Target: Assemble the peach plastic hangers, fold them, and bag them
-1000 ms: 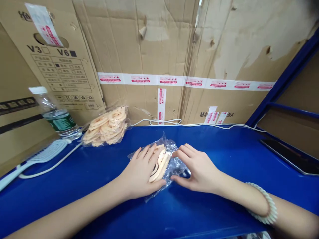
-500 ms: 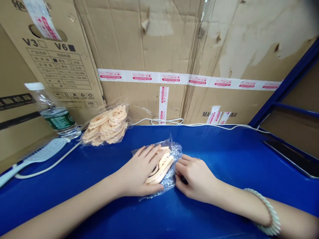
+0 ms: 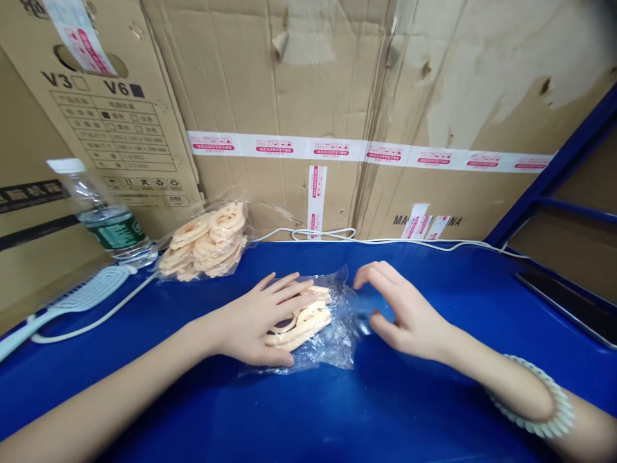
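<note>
A: What's changed?
B: Right hand (image 3: 409,312) has come off the bag (image 3: 332,337). Grip is open, fingers loosely curled, holding nothing, just beside the bag's right edge. Left hand (image 3: 250,325) stays flat, pinning it mid-table (image 3: 434,399).
A: Contents?
B: Peach plastic pieces (image 3: 303,318) inside. Can't tell if it's sealed. A fuller second bag (image 3: 207,241) of the same sits back left.

My left hand (image 3: 253,325) covers part of the peach pieces (image 3: 303,318); the comb (image 3: 72,302) runs off the left edge.
</note>
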{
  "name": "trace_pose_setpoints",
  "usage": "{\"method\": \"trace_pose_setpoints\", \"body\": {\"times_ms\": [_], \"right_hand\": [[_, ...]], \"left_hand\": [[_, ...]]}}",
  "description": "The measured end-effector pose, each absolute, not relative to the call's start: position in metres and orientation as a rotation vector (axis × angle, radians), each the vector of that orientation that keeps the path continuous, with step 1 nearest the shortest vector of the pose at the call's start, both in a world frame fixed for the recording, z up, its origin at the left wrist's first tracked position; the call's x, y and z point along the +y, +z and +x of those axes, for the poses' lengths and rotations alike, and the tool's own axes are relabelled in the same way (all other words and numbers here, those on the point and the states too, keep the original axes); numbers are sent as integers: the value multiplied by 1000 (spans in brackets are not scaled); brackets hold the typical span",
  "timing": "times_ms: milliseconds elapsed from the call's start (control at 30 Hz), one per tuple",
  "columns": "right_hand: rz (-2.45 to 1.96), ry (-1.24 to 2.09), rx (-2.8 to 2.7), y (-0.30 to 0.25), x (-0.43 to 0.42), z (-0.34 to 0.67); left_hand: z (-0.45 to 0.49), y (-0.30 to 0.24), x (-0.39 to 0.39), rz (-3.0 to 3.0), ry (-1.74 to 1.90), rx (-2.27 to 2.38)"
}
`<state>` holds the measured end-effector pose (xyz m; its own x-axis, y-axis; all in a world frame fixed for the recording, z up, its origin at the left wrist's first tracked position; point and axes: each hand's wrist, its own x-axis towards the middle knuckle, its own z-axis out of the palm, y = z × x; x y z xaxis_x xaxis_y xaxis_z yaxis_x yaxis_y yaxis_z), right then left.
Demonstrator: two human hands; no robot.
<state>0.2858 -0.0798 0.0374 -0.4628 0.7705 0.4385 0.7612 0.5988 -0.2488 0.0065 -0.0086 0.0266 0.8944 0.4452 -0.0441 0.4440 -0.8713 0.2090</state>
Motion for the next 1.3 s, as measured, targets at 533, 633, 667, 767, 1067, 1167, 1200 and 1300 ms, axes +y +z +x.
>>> {"method": "trace_pose_setpoints", "body": {"times_ms": [533, 633, 667, 767, 1067, 1167, 1200, 1300], "right_hand": [[-868, 168, -2654, 39, -64, 299], [-836, 364, -2646, 41, -65, 302], [-803, 410, -2641, 41, -64, 303], [-740, 435, -2625, 41, -60, 307], [-1170, 364, -2205, 31, -56, 303], [-1216, 435, -2225, 26, -54, 301], [-1180, 421, -2312, 25, -53, 301], [-1014, 281, -2562, 23, -51, 302]], "left_hand": [[15, 14, -24, 2890, 230, 955], [16, 6, -21, 2890, 298, 982], [16, 5, -20, 2885, 314, 993], [15, 3, -18, 2868, 369, 1010], [18, 3, -19, 2872, 382, 1058], [18, 2, -20, 2877, 421, 1056], [18, 1, -20, 2872, 441, 1052], [18, -2, -18, 2814, 544, 1043]]}}
